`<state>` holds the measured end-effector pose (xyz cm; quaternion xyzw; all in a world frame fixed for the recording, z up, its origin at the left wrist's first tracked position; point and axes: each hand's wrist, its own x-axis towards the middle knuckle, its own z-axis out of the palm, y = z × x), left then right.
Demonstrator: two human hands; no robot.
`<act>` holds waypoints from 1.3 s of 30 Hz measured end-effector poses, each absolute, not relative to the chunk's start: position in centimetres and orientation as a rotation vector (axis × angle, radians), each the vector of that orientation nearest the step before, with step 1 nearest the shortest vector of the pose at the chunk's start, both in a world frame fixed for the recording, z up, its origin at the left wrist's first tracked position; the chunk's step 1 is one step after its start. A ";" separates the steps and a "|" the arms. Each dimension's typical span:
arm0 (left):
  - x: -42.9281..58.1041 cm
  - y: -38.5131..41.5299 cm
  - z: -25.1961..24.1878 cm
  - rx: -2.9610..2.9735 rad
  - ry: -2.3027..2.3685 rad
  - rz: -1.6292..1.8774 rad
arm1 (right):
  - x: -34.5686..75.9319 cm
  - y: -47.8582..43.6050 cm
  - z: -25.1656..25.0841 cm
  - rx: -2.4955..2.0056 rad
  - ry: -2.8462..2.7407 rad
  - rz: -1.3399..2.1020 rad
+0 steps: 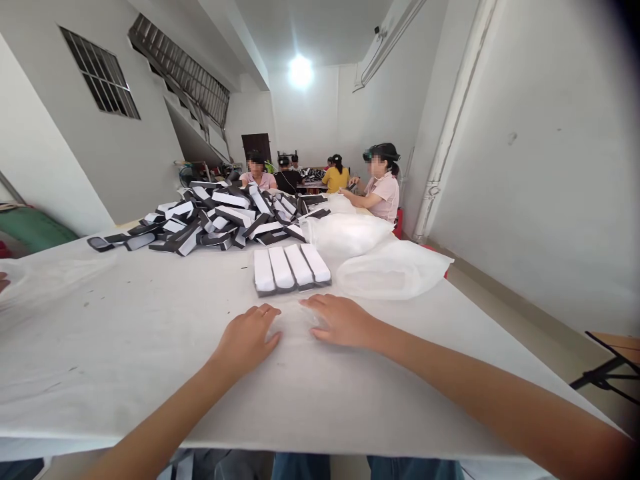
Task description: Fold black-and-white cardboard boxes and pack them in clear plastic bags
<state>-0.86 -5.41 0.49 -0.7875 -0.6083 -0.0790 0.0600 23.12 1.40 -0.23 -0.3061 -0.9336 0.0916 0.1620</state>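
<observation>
bright ceiling lamp (301,72) glaring. faint shadow under the right hand (340,321); walls (530,167) bow at frame edges.

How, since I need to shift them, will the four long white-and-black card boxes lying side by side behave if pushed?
The four long boxes look light and stiff, their edges straight like card. Lying flat, they probably won't roll, though narrow shapes could tip on end. On the white table cover they would likely slide as a group, since they touch.

White boxes (291,268) (black-edged) lie on white sheeting (125,373).
</observation>
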 end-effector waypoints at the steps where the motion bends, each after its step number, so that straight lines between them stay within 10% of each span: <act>1: -0.8 -5.3 0.3 -2.362 -1.818 -0.176 | 22.8 1.4 -0.4 -0.923 -2.712 0.222; 12: -8.1 -10.6 1.7 -2.639 -1.873 0.118 | 31.9 1.1 1.6 -0.836 -2.943 0.446; 17: -5.0 -9.4 5.4 -2.637 -1.907 -0.306 | 29.4 1.7 4.3 -0.927 -2.744 0.455; 29: -6.8 -9.6 -1.2 -2.856 -1.576 -0.033 | 30.0 0.7 -2.4 -0.592 -2.879 0.598; 39: -15.1 -9.2 -0.3 -2.536 -1.751 -0.164 | 34.1 3.5 -2.3 -0.618 -2.824 0.104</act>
